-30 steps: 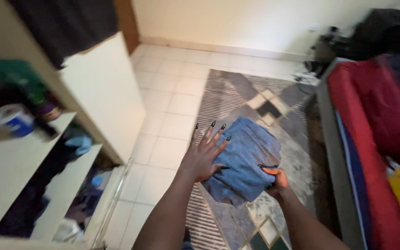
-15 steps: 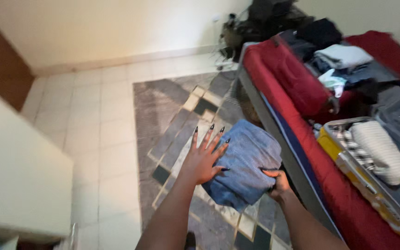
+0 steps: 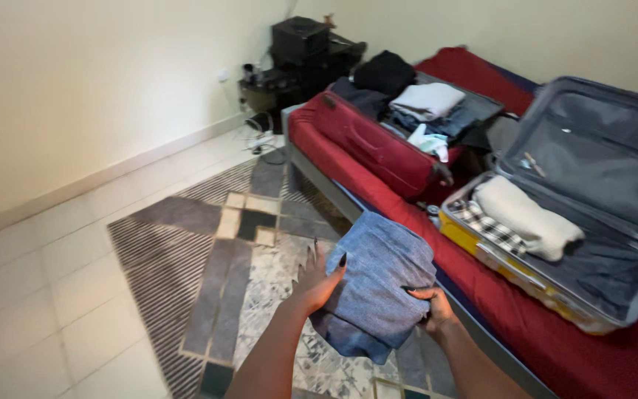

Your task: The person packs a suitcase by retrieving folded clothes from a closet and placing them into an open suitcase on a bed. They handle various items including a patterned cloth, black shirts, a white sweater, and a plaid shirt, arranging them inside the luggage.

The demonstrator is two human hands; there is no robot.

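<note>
Both hands hold a folded blue cloth [image 3: 378, 292] in the air, above the patterned rug [image 3: 215, 251] and just beside the bed [image 3: 555, 332]. It looks like denim or a thick towel, though the blur leaves the weave unclear.

The left hand [image 3: 317, 277] lies along the cloth's left edge, fingers mostly together and curled onto the fabric, palm pressing inward. The right hand [image 3: 430, 307] grips the lower right side, thumb on top and fingers tucked beneath, pinching several layers at once.

The bundle sags at its lower corner, so it is soft and limp rather than stiff. It is probably of middling weight, light enough for one hand but bulky. Nothing about it is fragile or slippery; the risk is the folds sliding apart. It is best held as now, from two opposite sides with a palm under the thick middle, so the layers stay stacked.

On the bed lies an open grey suitcase [image 3: 577, 222] holding a cream roll [image 3: 526, 216] and a checked garment [image 3: 485, 225]. Behind it, an open red suitcase [image 3: 378, 148] holds piled clothes.
</note>
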